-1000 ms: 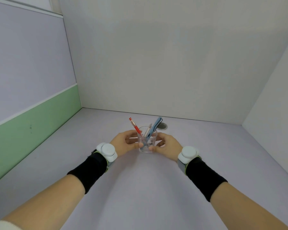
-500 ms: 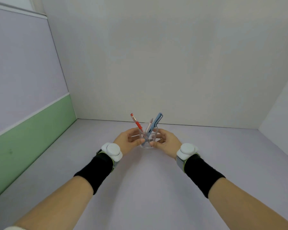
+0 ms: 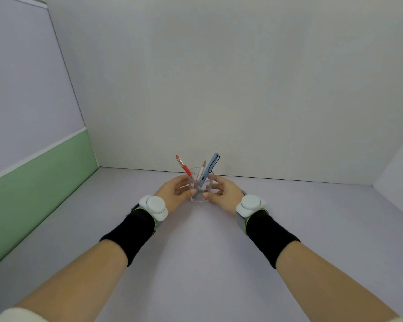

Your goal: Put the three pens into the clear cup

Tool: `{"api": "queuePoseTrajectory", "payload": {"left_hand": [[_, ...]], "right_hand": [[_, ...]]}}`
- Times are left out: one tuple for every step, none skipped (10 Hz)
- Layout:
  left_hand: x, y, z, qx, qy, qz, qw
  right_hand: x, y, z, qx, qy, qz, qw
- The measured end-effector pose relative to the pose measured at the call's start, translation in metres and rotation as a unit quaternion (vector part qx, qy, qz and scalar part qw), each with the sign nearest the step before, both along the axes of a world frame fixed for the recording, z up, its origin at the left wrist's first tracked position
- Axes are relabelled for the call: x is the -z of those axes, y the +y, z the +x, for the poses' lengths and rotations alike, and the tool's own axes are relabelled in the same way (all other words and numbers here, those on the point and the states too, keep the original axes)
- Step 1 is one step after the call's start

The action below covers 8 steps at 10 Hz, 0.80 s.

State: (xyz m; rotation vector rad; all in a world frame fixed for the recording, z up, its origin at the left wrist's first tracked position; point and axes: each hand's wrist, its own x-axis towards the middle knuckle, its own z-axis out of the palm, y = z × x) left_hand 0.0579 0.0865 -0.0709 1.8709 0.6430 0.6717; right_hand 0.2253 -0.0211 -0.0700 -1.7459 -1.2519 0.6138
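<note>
The clear cup (image 3: 200, 198) stands upright on the pale table, near the back wall. Three pens lean inside it: a red pen (image 3: 183, 166) tilted left, a pale pink pen (image 3: 202, 168) in the middle, a light blue pen (image 3: 211, 165) tilted right. My left hand (image 3: 175, 192) cups the cup's left side, thumb and fingers touching its wall. My right hand (image 3: 224, 192) holds the right side the same way. Both wrists carry white round devices and black bands.
The pale table (image 3: 200, 252) is boxed in by a white back wall (image 3: 219, 89), a lilac and green panel (image 3: 33, 170) on the left and a white panel (image 3: 400, 163) on the right.
The cup with the pens has slid away from me toward the back wall, held between both hands. The view has tilted upward.
</note>
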Motion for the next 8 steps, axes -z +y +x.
{"api": "queuePoseTrajectory", "payload": {"left_hand": [[0.002, 0.006, 0.001, -0.003, -0.001, 0.002, 1.0], [0.005, 0.009, 0.0, -0.004, 0.002, -0.002, 1.0], [0.008, 0.01, -0.001, 0.004, -0.001, 0.001, 1.0], [0.005, 0.008, -0.001, 0.005, 0.003, 0.004, 1.0], [0.004, 0.004, -0.001, 0.016, 0.004, -0.004, 1.0], [0.0, -0.002, -0.002, 0.032, 0.009, 0.002, 0.999], [-0.002, -0.003, -0.006, 0.041, 0.024, 0.002, 0.999], [-0.009, -0.011, -0.012, 0.012, 0.055, -0.012, 0.998]], "right_hand": [[-0.002, 0.005, -0.001, -0.004, -0.002, -0.001, 1.0], [0.001, 0.007, -0.001, -0.001, 0.006, -0.003, 1.0], [0.003, 0.008, -0.001, -0.002, 0.003, -0.004, 1.0], [0.003, 0.009, 0.001, -0.004, 0.009, -0.008, 1.0], [0.002, 0.009, 0.001, -0.008, 0.014, -0.014, 1.0], [0.003, 0.009, 0.002, -0.005, 0.012, -0.017, 1.0], [0.003, 0.004, 0.004, 0.002, 0.003, -0.025, 1.0], [0.001, -0.01, 0.003, 0.016, 0.001, -0.029, 0.999]]}}
